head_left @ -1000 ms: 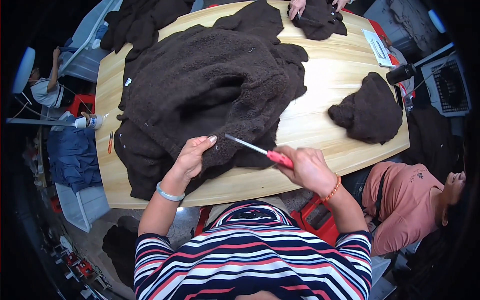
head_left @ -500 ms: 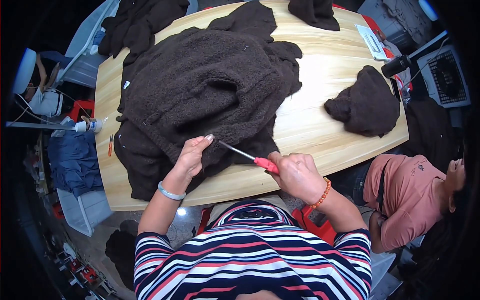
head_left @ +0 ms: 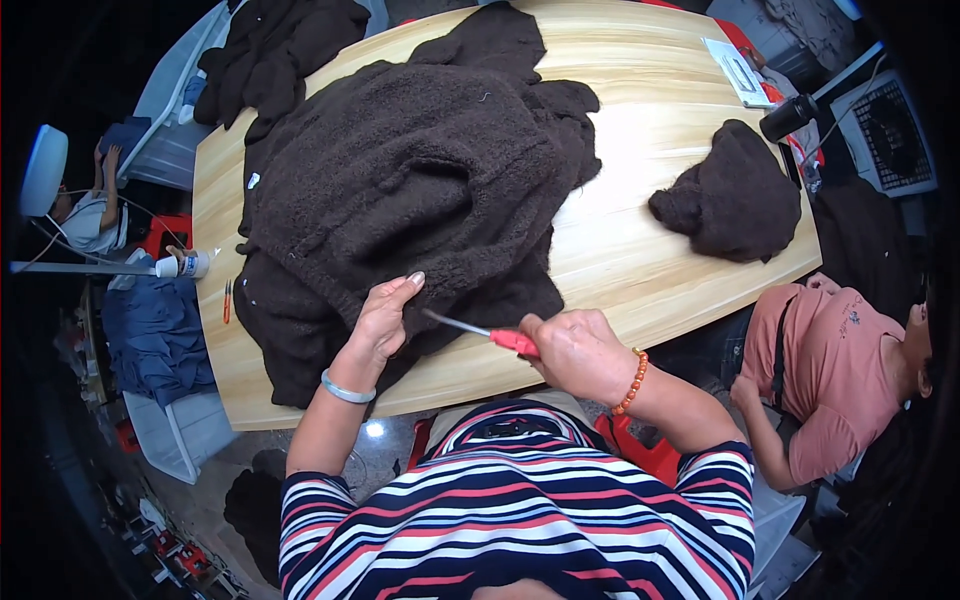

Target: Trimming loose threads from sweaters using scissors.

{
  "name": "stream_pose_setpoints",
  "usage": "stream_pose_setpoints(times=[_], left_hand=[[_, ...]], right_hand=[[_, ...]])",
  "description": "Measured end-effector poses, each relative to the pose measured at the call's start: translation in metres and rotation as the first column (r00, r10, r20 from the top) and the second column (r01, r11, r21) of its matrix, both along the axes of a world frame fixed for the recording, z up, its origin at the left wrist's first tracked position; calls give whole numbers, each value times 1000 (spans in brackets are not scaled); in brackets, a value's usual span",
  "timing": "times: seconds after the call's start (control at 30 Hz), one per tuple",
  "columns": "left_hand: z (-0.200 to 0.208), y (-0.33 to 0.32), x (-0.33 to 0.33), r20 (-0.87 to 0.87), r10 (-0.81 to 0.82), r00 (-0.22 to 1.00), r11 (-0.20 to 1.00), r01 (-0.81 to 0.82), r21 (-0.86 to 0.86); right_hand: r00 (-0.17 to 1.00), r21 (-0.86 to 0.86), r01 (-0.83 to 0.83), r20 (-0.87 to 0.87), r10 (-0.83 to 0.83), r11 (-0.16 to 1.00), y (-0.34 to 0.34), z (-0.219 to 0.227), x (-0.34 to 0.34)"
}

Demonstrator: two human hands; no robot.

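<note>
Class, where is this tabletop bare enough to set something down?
Bare wooden table: a wide patch between the big dark garment and the smaller dark bundle; a narrow strip left of the garment, beside the orange tool. Crowded: the middle, beneath the garment and left hand.

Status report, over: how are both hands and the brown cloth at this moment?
Left hand pinching brown cloth, near side. Right hand gripping red-handled tool, tip beside left hand. Orange tool near left edge of table, apart from both hands.
</note>
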State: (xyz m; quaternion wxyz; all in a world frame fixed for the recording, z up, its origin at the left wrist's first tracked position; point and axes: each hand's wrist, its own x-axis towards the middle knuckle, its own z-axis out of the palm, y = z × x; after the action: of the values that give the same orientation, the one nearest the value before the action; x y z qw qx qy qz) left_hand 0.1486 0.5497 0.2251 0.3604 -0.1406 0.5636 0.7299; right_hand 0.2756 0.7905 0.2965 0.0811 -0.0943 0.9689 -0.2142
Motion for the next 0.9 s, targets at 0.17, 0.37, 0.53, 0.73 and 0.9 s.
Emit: stream_pose_setpoints(times=[0.17,0.37,0.53,0.73,0.9], left_hand=[[7,-5,-7,49,-38,998,998,36,43],[25,27,-7,-115,-370,922,919,381,100],[34,5,-17,-279,-778,563,594,514,-619],[28,-21,-18,-230,-364,902,931,355,-82],[22,-31,-36,-35,-298,954,946,301,120]], right_hand=[[996,-104,66,68,-59,992,9,-3,-14],[996,-542,84,11,-93,836,7,-47,-65],[960,-342,259,196,-201,903,26,-31,-81],[962,-248,260,151,-228,933,31,-35,-91],[983,-185,184,49,-178,965,26,-24,-80]])
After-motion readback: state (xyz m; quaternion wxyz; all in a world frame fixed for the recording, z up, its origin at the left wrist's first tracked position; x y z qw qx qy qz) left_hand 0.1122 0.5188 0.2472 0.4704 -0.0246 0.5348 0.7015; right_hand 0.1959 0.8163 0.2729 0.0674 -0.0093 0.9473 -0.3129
